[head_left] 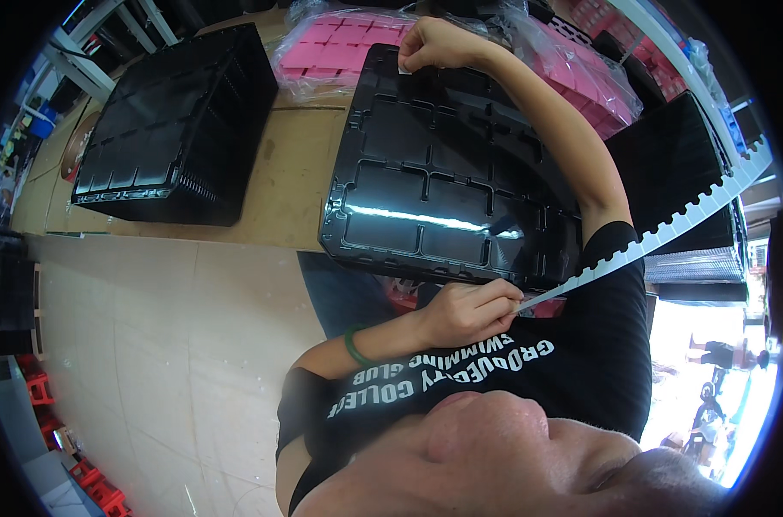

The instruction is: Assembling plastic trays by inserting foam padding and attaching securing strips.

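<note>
My left hand (466, 314), with a green bangle on its wrist, pinches the lower end of a long white strip (667, 229) with a notched edge. The strip curves up and away to the right. In front of me lies a glossy black plastic tray (460, 168) with moulded ridges, its flat side up. Its near edge is close to my left hand. My right arm reaches over the tray, and the fingers of my right hand (435, 43) close on a small white piece (403, 69) at the tray's far edge, toward the left.
A tall stack of black trays (176, 129) stands left on the brown tabletop (297, 164). Pink trays in clear plastic (344, 47) lie behind, with more wrapped pink ones (581, 82) at far right. Another dark stack (693, 189) is on the right. Red stools (38, 388) stand at lower left.
</note>
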A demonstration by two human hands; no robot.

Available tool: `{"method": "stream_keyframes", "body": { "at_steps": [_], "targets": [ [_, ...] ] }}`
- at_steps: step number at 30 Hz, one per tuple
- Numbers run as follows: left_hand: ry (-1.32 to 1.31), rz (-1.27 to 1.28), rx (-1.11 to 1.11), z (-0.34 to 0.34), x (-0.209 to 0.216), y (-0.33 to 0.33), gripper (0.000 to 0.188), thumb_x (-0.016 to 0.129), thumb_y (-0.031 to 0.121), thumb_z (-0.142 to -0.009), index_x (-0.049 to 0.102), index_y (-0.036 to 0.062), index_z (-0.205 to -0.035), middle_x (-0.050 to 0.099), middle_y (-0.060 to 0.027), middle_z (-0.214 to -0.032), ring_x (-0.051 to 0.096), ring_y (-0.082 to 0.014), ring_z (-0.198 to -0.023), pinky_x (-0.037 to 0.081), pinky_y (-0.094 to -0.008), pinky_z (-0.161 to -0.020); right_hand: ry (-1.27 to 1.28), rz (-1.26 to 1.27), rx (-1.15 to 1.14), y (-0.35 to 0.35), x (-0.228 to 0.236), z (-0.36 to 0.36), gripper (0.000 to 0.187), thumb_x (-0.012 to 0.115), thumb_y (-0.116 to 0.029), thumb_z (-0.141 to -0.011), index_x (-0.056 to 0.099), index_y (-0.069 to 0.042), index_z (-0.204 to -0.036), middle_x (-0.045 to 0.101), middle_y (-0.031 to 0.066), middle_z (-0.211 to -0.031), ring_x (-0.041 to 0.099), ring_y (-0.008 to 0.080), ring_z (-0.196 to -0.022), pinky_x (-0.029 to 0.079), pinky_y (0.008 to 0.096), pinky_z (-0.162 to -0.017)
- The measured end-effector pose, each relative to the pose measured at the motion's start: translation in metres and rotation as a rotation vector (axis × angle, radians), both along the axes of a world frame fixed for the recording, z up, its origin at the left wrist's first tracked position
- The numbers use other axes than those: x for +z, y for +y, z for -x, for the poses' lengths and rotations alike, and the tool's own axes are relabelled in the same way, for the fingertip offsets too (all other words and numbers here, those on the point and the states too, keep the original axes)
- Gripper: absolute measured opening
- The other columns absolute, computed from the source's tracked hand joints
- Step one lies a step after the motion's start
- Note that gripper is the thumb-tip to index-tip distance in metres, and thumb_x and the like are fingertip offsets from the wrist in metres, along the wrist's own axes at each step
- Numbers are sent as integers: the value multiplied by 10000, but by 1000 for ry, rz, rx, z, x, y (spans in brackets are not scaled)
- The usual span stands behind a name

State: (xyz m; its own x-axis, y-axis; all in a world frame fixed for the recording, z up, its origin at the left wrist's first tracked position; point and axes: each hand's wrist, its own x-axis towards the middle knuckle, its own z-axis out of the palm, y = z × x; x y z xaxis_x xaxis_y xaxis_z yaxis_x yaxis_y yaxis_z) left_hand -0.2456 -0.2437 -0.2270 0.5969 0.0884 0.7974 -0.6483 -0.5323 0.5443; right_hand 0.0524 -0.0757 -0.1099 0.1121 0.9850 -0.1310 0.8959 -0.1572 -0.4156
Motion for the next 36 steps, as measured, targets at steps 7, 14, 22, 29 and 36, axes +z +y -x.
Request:
{"method": "stream_keyframes", "body": {
  "at_steps": [7,14,22,29,36],
  "targets": [
    [19,-4,-31,2,0,4,109,746,28,-791,650,12,-840,685,-85,-973,687,-202,-673,566,-290,-590,6,-303,-37,-34,0,-22,177,705,-197,-898,727,-25,-933,696,26,-828,607,87,-740,499,241,-683],
    [-22,-91,-50,-3,5,11,146,770,15,-778,674,22,-887,700,-88,-1021,698,-201,-685,562,-286,-578,248,-345,-378,-240,34,18,148,704,-152,-927,678,-18,-986,685,9,-854,615,64,-736,511,209,-668],
    [-53,-224,-21,0,-12,18,111,768,37,-835,683,4,-899,721,-122,-982,718,-237,-731,573,-285,-581,-403,-253,-1084,-498,-44,121,195,674,-89,-837,740,-13,-1004,730,78,-976,700,181,-849,553,302,-841],
    [-77,-354,-88,-7,5,6,117,758,27,-837,678,-16,-911,716,-146,-953,707,-271,-715,571,-327,-587,477,-877,-1000,-422,-23,229,188,706,-104,-942,732,26,-1076,714,91,-1049,670,122,-960,551,283,-862],
    [-85,-346,-12,9,4,2,130,753,20,-844,661,-20,-926,717,-162,-958,721,-291,-751,589,-330,-621,1069,-779,-685,-357,-42,225,253,735,-127,-931,709,-7,-1152,711,54,-1083,659,95,-965,542,239,-800]
  ]
}}
